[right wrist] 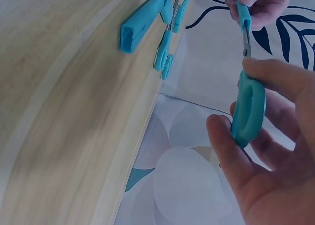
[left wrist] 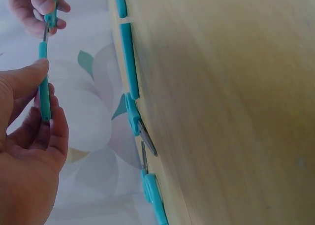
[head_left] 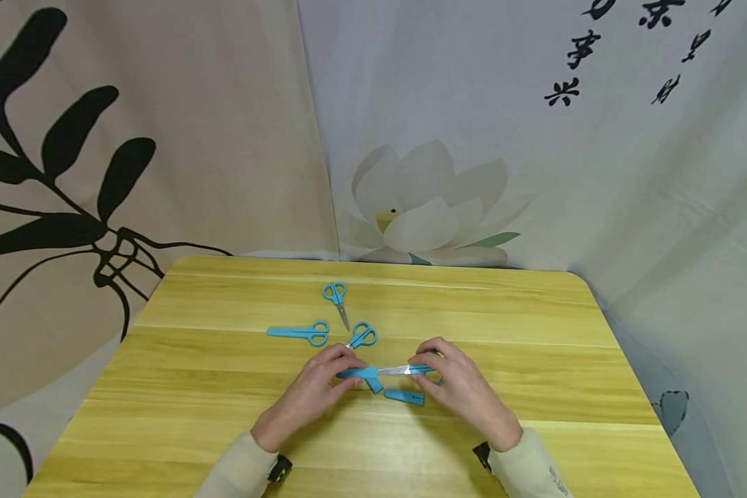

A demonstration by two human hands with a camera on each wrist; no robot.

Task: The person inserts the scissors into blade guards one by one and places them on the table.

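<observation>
Above the wooden table, my left hand pinches a blue scissors cover between thumb and fingers. Opposite it, my right hand grips a pair of blue-handled scissors by the handles. The scissors' blades point left, their tip at the open end of the cover, in line with it. Below the hands lie two more blue covers, one tilted near my left fingers and one flat to its right.
Beyond the hands lie scissors with bare blades, a second pair whose blades are partly behind my left hand, and a covered pair to the left. A printed curtain hangs behind the table.
</observation>
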